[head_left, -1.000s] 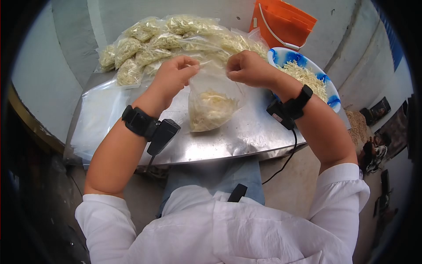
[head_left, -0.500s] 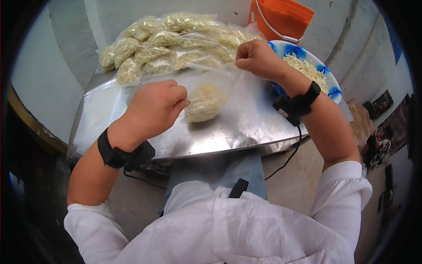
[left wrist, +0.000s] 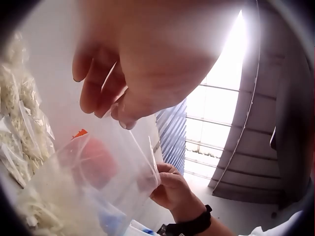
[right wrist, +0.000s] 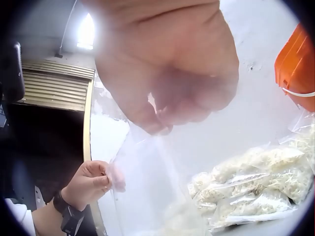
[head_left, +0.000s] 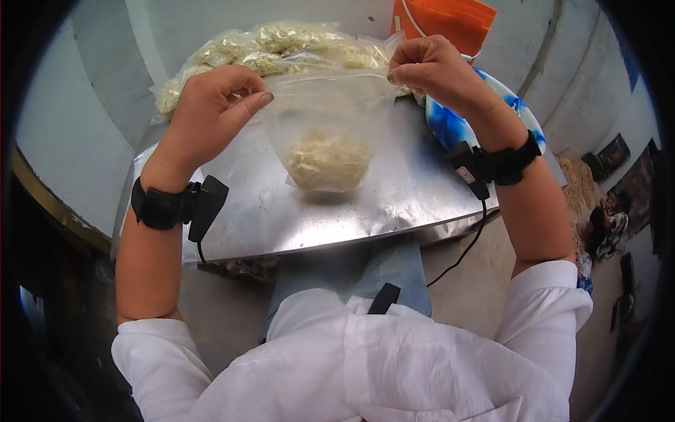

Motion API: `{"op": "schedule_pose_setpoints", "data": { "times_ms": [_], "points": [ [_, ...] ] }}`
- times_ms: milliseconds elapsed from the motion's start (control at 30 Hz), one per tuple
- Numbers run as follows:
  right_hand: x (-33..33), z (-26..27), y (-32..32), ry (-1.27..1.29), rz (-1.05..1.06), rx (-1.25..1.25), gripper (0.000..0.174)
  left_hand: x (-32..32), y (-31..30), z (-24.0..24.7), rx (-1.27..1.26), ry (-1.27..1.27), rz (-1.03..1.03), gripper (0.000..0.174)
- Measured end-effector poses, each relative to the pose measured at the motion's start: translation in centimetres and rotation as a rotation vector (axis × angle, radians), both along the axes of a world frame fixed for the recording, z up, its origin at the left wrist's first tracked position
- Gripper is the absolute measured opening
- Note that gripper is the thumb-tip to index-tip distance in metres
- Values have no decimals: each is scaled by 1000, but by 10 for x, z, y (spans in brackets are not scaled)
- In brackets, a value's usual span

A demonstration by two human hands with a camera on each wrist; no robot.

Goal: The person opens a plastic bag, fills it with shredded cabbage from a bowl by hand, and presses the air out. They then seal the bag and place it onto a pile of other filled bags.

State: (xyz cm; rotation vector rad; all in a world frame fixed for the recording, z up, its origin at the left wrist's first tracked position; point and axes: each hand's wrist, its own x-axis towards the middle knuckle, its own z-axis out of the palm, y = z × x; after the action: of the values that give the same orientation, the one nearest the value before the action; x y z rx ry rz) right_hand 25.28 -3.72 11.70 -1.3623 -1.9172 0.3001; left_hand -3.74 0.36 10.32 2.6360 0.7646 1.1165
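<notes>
A clear plastic bag [head_left: 327, 109] hangs spread between both hands, with pale, dry-looking shreds [head_left: 327, 160] gathered at its bottom. My left hand [head_left: 218, 105] pinches the bag's upper left corner between thumb and fingers. At the opposite upper corner, my right hand [head_left: 436, 67] pinches the plastic the same way. The left wrist view has the bag's film [left wrist: 106, 162] stretched from the near fingertips across to the other hand. In the right wrist view the film [right wrist: 147, 172] hangs under the right fingertips. Close below the bag lies the metal tabletop [head_left: 239, 211].
Several filled bags [head_left: 281, 42] of similar shreds are piled along the back of the table. A blue-and-white basin [head_left: 450, 126] stands at the right, partly behind the right forearm. An orange bucket [head_left: 450, 21] is behind it by the wall.
The left hand dropped nearer along the bag's left side, then rose to its upper left corner. The right hand moved slightly right and away. The bag's top is now pulled wide and flat.
</notes>
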Motion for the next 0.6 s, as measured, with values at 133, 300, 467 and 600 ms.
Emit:
{"op": "schedule_pose_setpoints", "data": {
  "times_ms": [133,300,467,600],
  "points": [
    [5,-29,7,196,101,-174,24,5,15,-24,-223,-23,66,6],
    [9,-68,6,599,437,-286,49,8,24,-48,-412,-372,-28,13],
    [1,-82,10,673,334,-156,30,10,24,-59,-590,-575,-62,21],
    [-1,-87,13,771,269,-63,19,8,26,-73,-747,-635,-42,17]
  ]
}}
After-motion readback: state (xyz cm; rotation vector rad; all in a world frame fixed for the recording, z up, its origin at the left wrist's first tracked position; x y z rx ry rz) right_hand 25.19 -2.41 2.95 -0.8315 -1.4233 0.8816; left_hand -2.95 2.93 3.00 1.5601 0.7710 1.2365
